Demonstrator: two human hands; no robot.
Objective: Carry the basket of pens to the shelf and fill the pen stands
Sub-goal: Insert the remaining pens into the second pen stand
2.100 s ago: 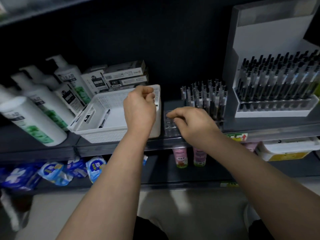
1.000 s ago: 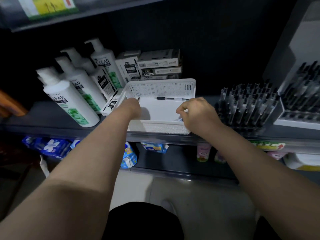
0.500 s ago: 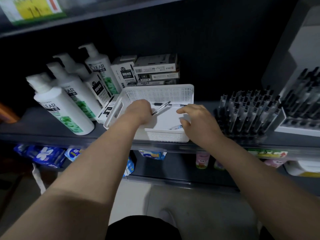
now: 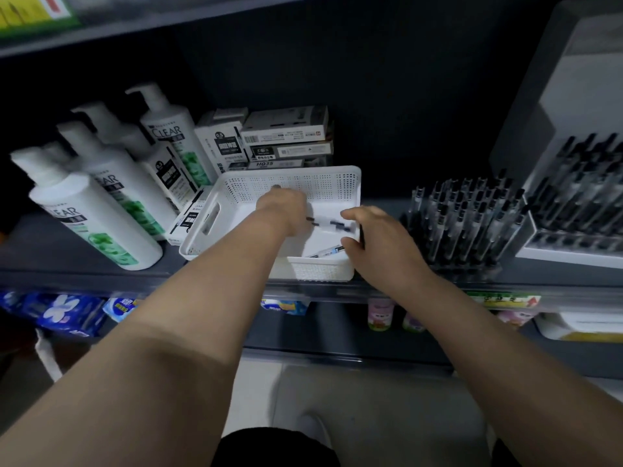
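The white perforated basket stands on the dark shelf. My left hand is inside it, shut on a blurred black-and-clear pen that points right. My right hand is at the basket's right front corner, thumb and fingers curved around that pen's far end; whether they grip it is unclear. Another pen lies on the basket floor by my right fingers. A clear pen stand packed with upright pens sits right of the basket. Further right is a white display stand with rows of pens.
White shampoo pump bottles stand left of the basket. Stacked pen boxes sit behind it, and one box leans against its left wall. The lower shelf holds blue packets, small pink bottles and a white tub.
My left hand has lifted a pen inside the basket and swung it right towards my right hand. My right hand has shifted slightly over the basket's right front corner.
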